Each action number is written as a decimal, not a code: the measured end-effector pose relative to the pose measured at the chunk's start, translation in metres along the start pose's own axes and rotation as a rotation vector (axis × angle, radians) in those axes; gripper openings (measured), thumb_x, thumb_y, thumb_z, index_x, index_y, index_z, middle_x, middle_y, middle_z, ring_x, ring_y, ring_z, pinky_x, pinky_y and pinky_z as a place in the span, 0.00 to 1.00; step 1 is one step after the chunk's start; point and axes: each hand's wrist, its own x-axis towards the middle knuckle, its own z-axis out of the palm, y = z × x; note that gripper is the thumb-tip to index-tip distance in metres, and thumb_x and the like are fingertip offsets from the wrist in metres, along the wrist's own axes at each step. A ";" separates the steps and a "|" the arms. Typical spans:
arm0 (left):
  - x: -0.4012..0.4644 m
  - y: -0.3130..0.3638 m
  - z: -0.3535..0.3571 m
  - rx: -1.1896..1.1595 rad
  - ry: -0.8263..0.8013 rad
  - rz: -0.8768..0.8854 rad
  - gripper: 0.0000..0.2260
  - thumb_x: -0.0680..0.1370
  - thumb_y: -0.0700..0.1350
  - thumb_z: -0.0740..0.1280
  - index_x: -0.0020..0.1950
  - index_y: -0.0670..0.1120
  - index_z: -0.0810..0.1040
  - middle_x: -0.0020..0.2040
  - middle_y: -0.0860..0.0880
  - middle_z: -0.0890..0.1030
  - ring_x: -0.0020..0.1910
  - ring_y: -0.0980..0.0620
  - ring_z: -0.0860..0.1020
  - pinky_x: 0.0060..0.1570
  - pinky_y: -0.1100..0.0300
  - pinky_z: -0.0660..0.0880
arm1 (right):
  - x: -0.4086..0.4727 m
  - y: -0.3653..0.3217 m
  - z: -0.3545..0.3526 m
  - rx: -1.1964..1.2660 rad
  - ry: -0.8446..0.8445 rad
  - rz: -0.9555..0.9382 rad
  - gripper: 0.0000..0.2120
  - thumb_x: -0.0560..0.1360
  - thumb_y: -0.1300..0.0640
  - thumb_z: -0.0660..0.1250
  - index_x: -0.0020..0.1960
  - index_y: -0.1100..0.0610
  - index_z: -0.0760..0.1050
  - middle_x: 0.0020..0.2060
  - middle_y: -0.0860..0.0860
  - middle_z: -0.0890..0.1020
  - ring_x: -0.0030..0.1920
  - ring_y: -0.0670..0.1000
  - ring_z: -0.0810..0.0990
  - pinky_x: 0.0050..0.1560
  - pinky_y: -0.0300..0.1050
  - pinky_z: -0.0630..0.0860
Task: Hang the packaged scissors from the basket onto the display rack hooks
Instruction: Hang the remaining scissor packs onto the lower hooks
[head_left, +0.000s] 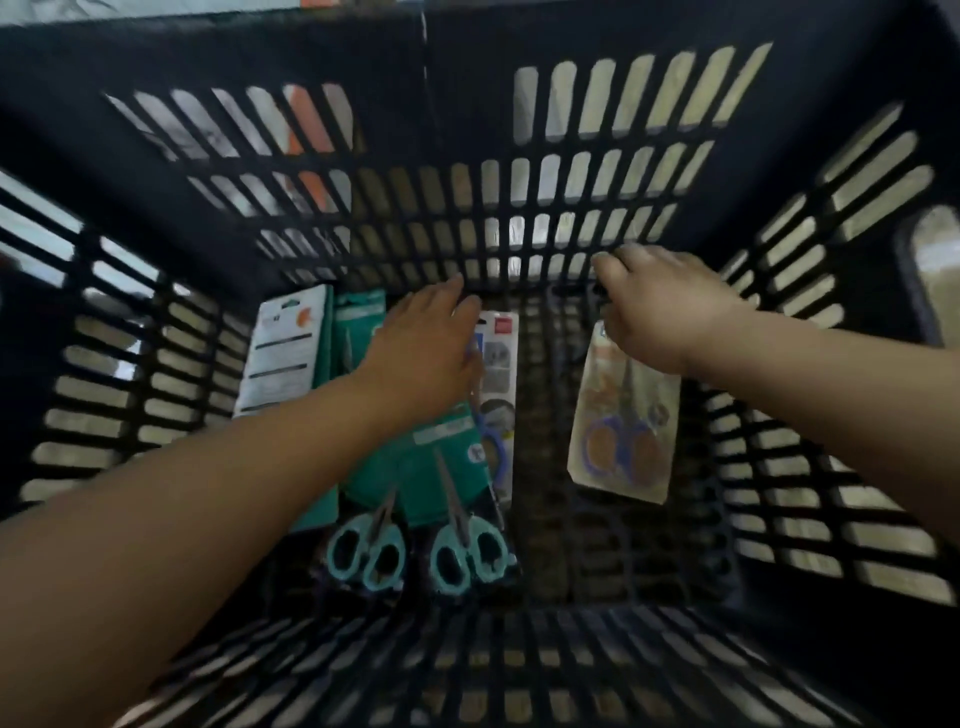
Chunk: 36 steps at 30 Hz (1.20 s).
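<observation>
I look straight down into a black slotted basket (779, 519). My right hand (660, 306) grips the top of a clear pack of blue-handled scissors (621, 431), which hangs tilted above the basket floor. My left hand (426, 343) reaches palm down over the pile on the left, its fingers touching the top of a white-backed pack of blue-handled scissors (496, 395). Two green-carded packs of teal-handled scissors (447, 499) lie below that hand. Another pack lies face down (283, 358) at the far left.
The basket's tall slotted walls (597, 182) close in on all sides. Its floor (597, 561) shows bare at the right and front. The display rack is out of view.
</observation>
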 end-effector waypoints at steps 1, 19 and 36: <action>0.007 -0.003 0.002 0.008 0.024 0.014 0.25 0.81 0.50 0.57 0.75 0.41 0.56 0.77 0.42 0.52 0.75 0.45 0.54 0.72 0.53 0.52 | 0.008 0.001 -0.002 -0.022 -0.022 -0.002 0.21 0.78 0.54 0.55 0.70 0.59 0.61 0.64 0.58 0.69 0.65 0.59 0.67 0.60 0.53 0.67; -0.021 -0.024 0.037 -0.104 -0.171 -0.131 0.25 0.76 0.60 0.63 0.65 0.45 0.68 0.59 0.45 0.70 0.56 0.47 0.69 0.50 0.57 0.69 | -0.001 -0.004 0.041 0.066 -0.404 0.137 0.37 0.74 0.38 0.63 0.74 0.53 0.54 0.70 0.57 0.63 0.69 0.60 0.64 0.61 0.53 0.68; -0.014 -0.015 0.046 -0.323 -0.122 -0.103 0.14 0.73 0.52 0.71 0.52 0.50 0.70 0.49 0.52 0.69 0.55 0.48 0.69 0.55 0.53 0.66 | 0.002 -0.003 0.047 0.213 -0.357 0.254 0.47 0.63 0.42 0.76 0.72 0.53 0.55 0.69 0.58 0.61 0.69 0.60 0.61 0.64 0.56 0.68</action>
